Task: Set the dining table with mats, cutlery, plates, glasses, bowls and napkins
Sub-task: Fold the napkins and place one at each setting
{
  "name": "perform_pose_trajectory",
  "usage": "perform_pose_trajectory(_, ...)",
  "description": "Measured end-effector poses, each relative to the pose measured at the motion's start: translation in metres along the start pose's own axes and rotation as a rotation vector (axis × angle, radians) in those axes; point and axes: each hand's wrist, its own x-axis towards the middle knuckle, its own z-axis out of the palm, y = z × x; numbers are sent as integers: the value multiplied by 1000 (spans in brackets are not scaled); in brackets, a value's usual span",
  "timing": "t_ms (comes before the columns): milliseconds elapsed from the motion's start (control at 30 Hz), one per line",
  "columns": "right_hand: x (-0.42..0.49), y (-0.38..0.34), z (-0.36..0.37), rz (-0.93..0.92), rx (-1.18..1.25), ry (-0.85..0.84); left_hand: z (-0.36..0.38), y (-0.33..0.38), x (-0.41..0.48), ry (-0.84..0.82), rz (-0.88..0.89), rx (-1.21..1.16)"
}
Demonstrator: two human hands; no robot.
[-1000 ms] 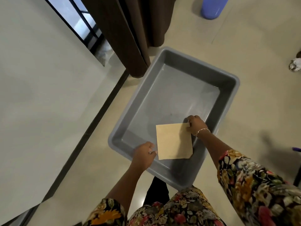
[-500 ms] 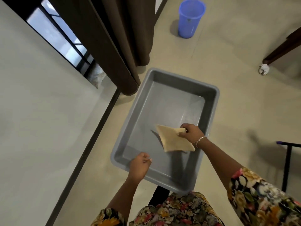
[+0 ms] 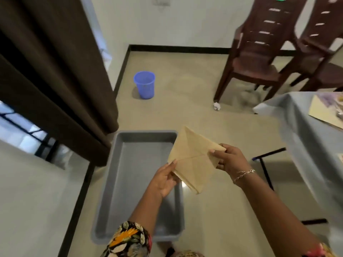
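Head view. Both hands hold a folded tan napkin (image 3: 193,158) above a grey tub (image 3: 118,182) on the floor: left hand (image 3: 165,180) pinching its lower corner, right hand (image 3: 230,160) its right corner. Bench (image 3: 304,127) with pale cloth at right; blue bin (image 3: 144,84) and brown chairs (image 3: 259,51) beyond.

Both arms reaching forward; left hand (image 3: 165,179) pinching from below, palm up; right hand (image 3: 231,160) gripping, thumb on top, bracelet at wrist.

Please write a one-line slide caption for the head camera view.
Both hands, left and right, hold a folded tan napkin above an empty grey tub on the floor.
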Motion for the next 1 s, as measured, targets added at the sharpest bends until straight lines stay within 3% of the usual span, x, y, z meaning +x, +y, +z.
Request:
perform_pose_trajectory(167, -60, 17, -102, -23, 157, 279, 87, -38, -20, 22, 25, 166)
perform_pose_trajectory(333, -157, 51, -208, -99, 266, 510, 177, -114, -62, -79, 89, 325)
perform_pose_trajectory(667, -323, 97, -375, -241, 400, 799, 327, -270, -118, -377, 70, 494)
perform_pose_trajectory(1000, -363, 116, -520, -356, 381, 925, 461, -369, -90, -508, 47, 631)
